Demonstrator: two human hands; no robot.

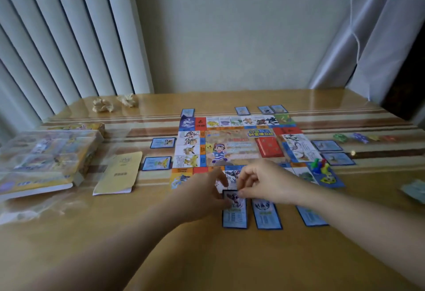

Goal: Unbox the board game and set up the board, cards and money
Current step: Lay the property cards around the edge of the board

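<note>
fingers [245, 181] of the right hand [264, 182] curled, pinching the far edge of a card [235, 213]. fingers of the left hand [202, 195] curled too, gripping the same card at its far left corner, blurred there. card flat on the table [195, 256], just in front of the board [232, 146], about midway along its near edge. to the right, also in front of the board: a second card [266, 215] just beside the first, then a third card [310, 216] set apart, partly under the right forearm. board itself open and flat. on the board, right of centre: a red deck [269, 147]. on the board's near right corner: pawns [319, 165], upright in a tight cluster. left of the board: two side cards [156, 163], then a booklet [119, 173], then the box [46, 155] farthest out, under clear wrap. beyond the board: far cards [242, 110] along its far edge. right of the board: two more blue cards [326, 145], and farther out some small coloured pieces [340, 138], too blurred to name. well beyond the board's far left corner: crumpled paper [102, 105].
</note>
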